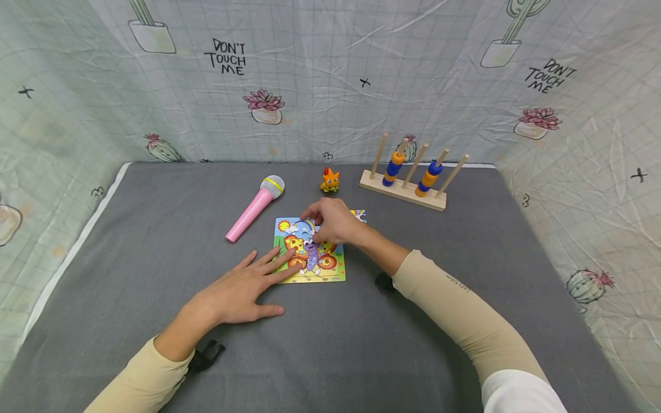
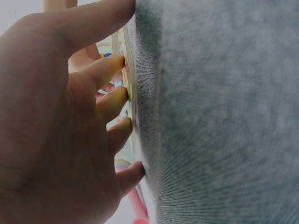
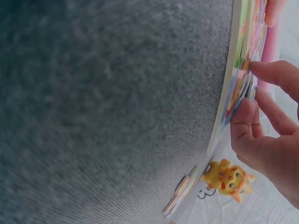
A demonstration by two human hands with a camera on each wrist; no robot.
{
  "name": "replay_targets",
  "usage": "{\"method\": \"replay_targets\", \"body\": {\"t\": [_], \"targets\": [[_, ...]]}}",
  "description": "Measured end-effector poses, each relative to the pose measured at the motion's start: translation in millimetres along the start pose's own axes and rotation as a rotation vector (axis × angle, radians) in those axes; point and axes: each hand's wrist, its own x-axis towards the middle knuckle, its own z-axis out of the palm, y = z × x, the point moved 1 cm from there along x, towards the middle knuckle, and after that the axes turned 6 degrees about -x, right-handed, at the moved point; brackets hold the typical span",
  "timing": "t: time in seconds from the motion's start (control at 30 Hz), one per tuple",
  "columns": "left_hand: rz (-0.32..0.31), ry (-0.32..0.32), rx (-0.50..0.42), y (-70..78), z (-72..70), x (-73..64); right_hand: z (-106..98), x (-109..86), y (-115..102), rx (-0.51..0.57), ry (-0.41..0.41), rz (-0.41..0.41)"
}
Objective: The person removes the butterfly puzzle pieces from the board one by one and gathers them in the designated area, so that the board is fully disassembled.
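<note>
A jigsaw puzzle with a purple butterfly on it lies flat on the grey cloth. My left hand is spread out, its fingertips resting on the puzzle's left side and the thumb out on the cloth. Over the upper part of the board, my right hand bends its fingers down and pinches a puzzle piece, which sits tilted at the board's surface in the right wrist view. The piece is mostly hidden by the fingers. Just behind the right hand are loose puzzle pieces, partly covered by it.
A pink toy microphone lies left of the puzzle's far corner. Behind the right hand stands a small orange and yellow toy figure. Farther right is a wooden peg stand with blue and orange beads. A printed cloth wall encloses the table.
</note>
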Motion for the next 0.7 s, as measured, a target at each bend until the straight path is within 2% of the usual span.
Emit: {"method": "replay_targets", "body": {"t": [0.33,0.7], "targets": [[-0.008,-0.005,0.001,-0.3,0.0,-0.2,0,-5.4,4,0.025,0.022,0.018],[0.000,0.006,0.005,0.8,0.4,-0.3,-7,-16.1,19,0.066,0.025,0.064]]}}
